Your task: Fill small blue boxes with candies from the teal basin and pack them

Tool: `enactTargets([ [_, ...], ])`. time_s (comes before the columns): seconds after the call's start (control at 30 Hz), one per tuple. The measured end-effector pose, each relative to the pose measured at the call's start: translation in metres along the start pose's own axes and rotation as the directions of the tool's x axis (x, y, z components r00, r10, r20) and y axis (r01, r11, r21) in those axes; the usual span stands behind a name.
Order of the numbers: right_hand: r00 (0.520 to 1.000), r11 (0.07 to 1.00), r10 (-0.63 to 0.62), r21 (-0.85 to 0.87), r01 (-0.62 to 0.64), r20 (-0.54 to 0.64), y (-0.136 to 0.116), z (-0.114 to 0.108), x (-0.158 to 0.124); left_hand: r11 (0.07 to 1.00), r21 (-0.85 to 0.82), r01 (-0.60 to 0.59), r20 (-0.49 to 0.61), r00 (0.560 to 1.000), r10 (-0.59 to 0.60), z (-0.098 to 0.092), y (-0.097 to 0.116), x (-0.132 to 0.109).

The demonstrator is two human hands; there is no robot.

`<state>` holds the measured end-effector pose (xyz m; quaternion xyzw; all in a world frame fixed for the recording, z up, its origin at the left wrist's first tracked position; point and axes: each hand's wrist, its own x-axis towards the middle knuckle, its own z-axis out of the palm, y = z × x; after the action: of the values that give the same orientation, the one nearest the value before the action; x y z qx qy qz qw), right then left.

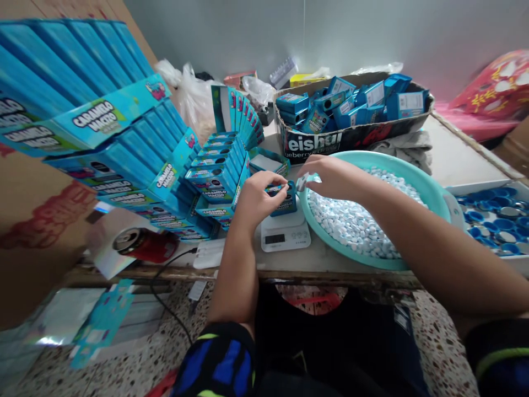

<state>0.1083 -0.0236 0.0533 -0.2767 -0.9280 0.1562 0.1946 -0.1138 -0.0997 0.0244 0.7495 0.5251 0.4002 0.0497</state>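
Note:
A small blue tin (285, 205) stands on a white digital scale (286, 238) at the table's front. My left hand (261, 198) is closed at the tin's left side, thumb and forefinger curled at its upper part; the hand hides some of the tin. Just right of it, my right hand (324, 171) is over the left rim of a turquoise basin (351, 259), its fingers bent round several small white candies (303, 181). White candies (359, 229) of the same look fill much of the basin, partly behind my right forearm.
Stacked blue display boxes (119, 124) rise on the left. A black carton (351, 135) of blue tins stands behind the basin. On the right sits a white tray (458, 190) of blue lids. A red can (146, 245) and a cable (159, 275) are near the front left edge.

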Motion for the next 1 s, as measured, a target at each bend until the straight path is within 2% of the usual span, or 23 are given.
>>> enactTargets([
  [0.43, 0.999, 0.998, 0.041, -0.041, -0.041, 0.008, 0.004, 0.004, 0.001, 0.999, -0.028, 0.017, 0.033, 0.999, -0.016, -0.003, 0.002, 0.001],
  [0.67, 0.992, 0.990, 0.120, -0.085, -0.116, 0.045, -0.002, -0.003, 0.000, 0.998, -0.051, 0.039, 0.036, 0.999, -0.037, -0.005, 0.002, 0.002],
  [0.77, 0.977, 0.974, 0.193, -0.142, -0.179, 0.093, -0.004, -0.006, 0.000, 1.000, -0.021, 0.002, -0.016, 1.000, -0.002, -0.006, 0.002, 0.002],
  [0.83, 0.962, 0.958, 0.245, -0.186, -0.220, 0.123, -0.004, -0.008, 0.000, 0.999, -0.008, -0.043, -0.088, 0.995, 0.042, -0.006, 0.001, 0.003],
  [1.0, 0.923, 0.936, 0.314, -0.237, -0.261, 0.223, -0.008, -0.012, 0.000, 0.986, 0.033, -0.162, -0.243, 0.956, 0.165, -0.003, -0.004, 0.004],
])
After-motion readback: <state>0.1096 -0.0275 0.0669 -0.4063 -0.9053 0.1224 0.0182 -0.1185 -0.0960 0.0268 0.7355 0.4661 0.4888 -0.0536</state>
